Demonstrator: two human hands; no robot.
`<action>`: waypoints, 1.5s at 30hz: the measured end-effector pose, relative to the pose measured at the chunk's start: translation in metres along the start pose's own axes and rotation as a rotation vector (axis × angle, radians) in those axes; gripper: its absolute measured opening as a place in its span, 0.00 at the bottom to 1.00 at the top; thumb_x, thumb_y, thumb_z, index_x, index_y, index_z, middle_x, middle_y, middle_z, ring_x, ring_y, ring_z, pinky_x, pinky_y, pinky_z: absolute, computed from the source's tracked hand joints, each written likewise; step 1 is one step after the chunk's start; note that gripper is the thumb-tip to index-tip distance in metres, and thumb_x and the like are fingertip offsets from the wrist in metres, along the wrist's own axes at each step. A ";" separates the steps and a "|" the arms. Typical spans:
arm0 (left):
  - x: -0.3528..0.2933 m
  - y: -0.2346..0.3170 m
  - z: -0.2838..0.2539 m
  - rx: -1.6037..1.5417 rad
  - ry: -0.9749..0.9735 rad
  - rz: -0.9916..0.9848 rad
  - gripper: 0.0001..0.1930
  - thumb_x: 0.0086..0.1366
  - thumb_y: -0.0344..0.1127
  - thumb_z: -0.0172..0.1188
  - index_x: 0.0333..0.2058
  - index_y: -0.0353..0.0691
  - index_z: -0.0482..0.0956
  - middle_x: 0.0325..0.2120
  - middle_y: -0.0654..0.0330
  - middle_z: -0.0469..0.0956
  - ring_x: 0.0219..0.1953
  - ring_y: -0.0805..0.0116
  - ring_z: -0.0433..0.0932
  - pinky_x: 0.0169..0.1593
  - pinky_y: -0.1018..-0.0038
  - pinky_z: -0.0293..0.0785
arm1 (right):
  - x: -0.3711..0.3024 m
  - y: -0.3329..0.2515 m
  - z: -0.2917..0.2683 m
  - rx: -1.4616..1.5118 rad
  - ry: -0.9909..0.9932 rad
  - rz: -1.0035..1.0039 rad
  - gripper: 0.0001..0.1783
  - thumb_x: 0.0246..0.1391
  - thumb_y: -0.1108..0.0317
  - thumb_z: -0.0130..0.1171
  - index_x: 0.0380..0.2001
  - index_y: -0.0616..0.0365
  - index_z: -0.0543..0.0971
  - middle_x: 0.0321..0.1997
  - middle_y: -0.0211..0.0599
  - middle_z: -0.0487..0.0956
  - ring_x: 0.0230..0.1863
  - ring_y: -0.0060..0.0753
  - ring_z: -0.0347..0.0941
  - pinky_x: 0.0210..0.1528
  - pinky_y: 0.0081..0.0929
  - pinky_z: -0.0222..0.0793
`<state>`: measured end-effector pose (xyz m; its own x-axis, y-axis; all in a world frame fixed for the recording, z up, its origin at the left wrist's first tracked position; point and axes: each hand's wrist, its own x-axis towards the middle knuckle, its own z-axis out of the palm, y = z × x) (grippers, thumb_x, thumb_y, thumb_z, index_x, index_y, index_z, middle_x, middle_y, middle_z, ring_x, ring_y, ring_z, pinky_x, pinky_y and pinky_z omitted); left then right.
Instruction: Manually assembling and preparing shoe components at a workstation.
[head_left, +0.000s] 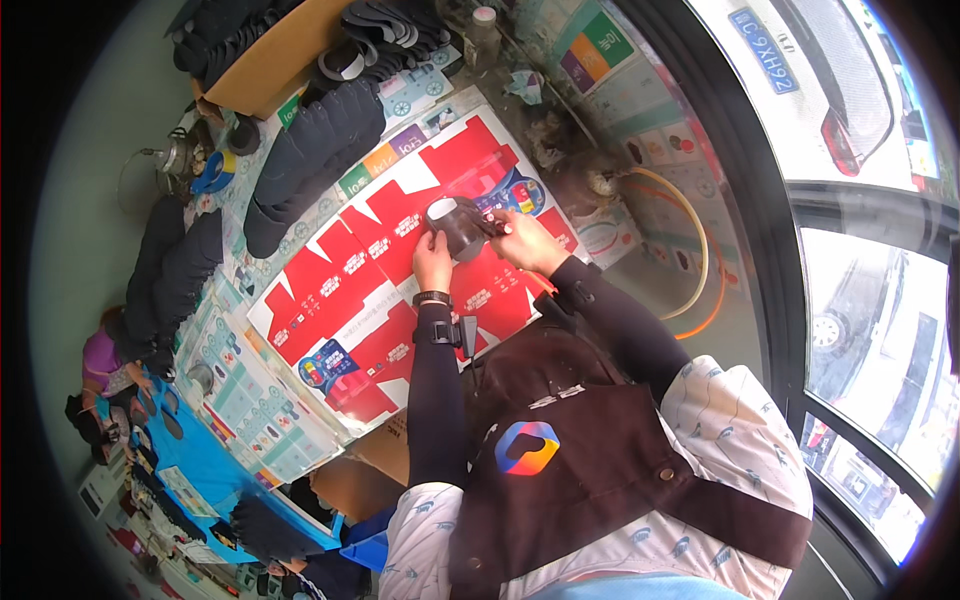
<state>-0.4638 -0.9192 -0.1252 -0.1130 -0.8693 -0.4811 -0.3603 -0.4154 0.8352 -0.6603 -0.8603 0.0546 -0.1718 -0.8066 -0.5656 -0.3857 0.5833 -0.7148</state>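
My left hand (432, 266) grips the near left edge of a dark cupped piece (462, 234) with a pale oval patch at its top; it looks like a shoe upper. At its right side my right hand (532, 243) is closed on a small dark-red-handled tool (500, 226), whose tip meets the piece or lies just beside it. The tool's exact kind is too small to tell. Both hands are over a red and white printed cardboard sheet (345, 265) that covers the worktable.
Long rows of nested black pieces (315, 150) lie beyond the sheet, and more (185, 260) sit at the left. A cardboard box (265, 65) holds others. Hoses (700, 240) curve at the right near the window frame (795, 300). Another person (105, 360) is at the far left.
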 end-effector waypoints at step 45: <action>-0.021 0.044 -0.002 -0.179 -0.040 -0.063 0.28 0.62 0.39 0.74 0.55 0.30 0.75 0.48 0.49 0.82 0.39 0.64 0.85 0.35 0.67 0.87 | -0.013 0.018 -0.010 -0.171 0.148 -0.082 0.15 0.55 0.65 0.54 0.42 0.62 0.79 0.36 0.62 0.81 0.43 0.67 0.78 0.46 0.54 0.71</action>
<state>-0.4753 -0.9199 -0.0784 -0.1333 -0.8303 -0.5411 -0.1975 -0.5128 0.8355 -0.6739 -0.8406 0.0529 -0.2602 -0.8631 -0.4329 -0.5493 0.5010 -0.6688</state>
